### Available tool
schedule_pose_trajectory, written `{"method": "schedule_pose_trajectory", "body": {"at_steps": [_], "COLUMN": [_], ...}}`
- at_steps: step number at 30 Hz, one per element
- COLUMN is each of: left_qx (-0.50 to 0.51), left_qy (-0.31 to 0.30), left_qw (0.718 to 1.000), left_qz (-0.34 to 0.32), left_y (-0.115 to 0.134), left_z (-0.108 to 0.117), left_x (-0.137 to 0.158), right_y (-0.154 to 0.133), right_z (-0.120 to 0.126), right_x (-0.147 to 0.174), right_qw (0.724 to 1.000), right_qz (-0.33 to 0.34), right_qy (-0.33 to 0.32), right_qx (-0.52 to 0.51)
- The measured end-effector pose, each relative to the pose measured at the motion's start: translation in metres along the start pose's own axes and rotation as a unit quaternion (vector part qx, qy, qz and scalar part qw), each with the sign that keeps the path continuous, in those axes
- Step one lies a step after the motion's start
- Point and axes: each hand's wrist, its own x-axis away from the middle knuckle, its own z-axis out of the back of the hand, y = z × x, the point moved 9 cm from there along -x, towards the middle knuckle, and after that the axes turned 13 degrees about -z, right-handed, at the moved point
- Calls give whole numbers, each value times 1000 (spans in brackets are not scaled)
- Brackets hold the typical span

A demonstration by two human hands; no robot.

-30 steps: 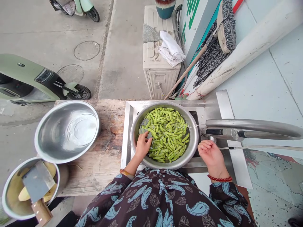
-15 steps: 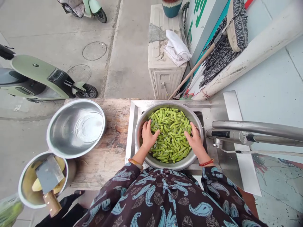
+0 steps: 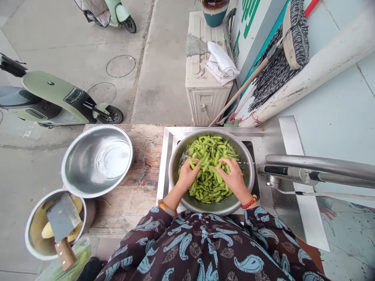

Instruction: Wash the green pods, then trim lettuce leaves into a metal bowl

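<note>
A wide metal basin [image 3: 250, 171] of green edamame pods [image 3: 209, 191] in water sits over the sink. My left hand [image 3: 189, 173] is in the left half of the basin, its fingers curled round a bunch of pods. Opposite it, my right hand [image 3: 232, 175] grips more pods, with several showing between thumb and fingers. Between the two hands the pods are heaped up above the rest. Some fingertips are hidden among the pods.
Left of the sink, a bare metal bowl [image 3: 84, 168] stands on the wooden table [image 3: 145, 156]. A smaller bowl [image 3: 29, 238] holds peeled potatoes with a cleaver [image 3: 63, 218] laid across it. The faucet [image 3: 307, 164] reaches in from the right. A mop [image 3: 269, 78] leans behind.
Both hands have moved inward from the basin's sides toward its middle and closed on pods, pushing them into a heap. A plastic bag of greens has shifted right at the lower left.
</note>
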Motion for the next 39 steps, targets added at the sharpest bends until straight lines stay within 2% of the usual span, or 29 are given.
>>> {"method": "schedule_pose_trajectory", "body": {"at_steps": [2,4,7,10,12,14,17,19,22,26,28,30,32,35,37,39], "left_qx": [-43,-67,-52,39,115,169,175,142,61,-42,-58,-10,92,191,200,199], "left_qy": [-52,-85,-61,-29,-22,-17,-10,-20,-61,-105,-87,-67,-77,-91,-65,-29], "left_qw": [997,992,997,994,985,976,979,988,996,990,993,998,991,973,972,973], "left_qz": [-48,-63,9,100,129,135,106,61,-18,-81,-58,-3,50,91,102,108], "left_y": [9,8,-14,-36,-41,-39,-28,-14,7,14,2,-13,-23,-22,-18,-14], "left_z": [9,15,16,-10,-34,-50,-50,-40,-19,7,12,2,-25,-60,-65,-59], "left_x": [-4,-8,-20,-28,-30,-27,-19,-16,-15,-25,-35,-44,-49,-48,-43,-36], "right_y": [5,20,53,74,70,55,23,5,-9,6,26,44,51,43,36,28], "right_z": [14,19,17,-16,-46,-61,-52,-34,-4,17,15,2,-22,-53,-51,-37], "right_x": [3,-1,-21,-42,-49,-50,-42,-33,-23,-29,-42,-56,-65,-67,-61,-51], "right_qw": [998,994,990,975,969,975,992,998,998,992,995,995,988,983,989,996], "right_qz": [2,-18,-109,-201,-216,-184,-88,-27,32,46,6,-55,-93,-94,-85,-65], "right_qy": [-48,-103,-89,-64,-80,-84,-52,-39,-54,-103,-96,-76,-82,-111,-89,-49], "right_qx": [30,40,-3,-70,-90,-91,-72,-46,0,54,35,-25,-89,-113,-82,-39]}}
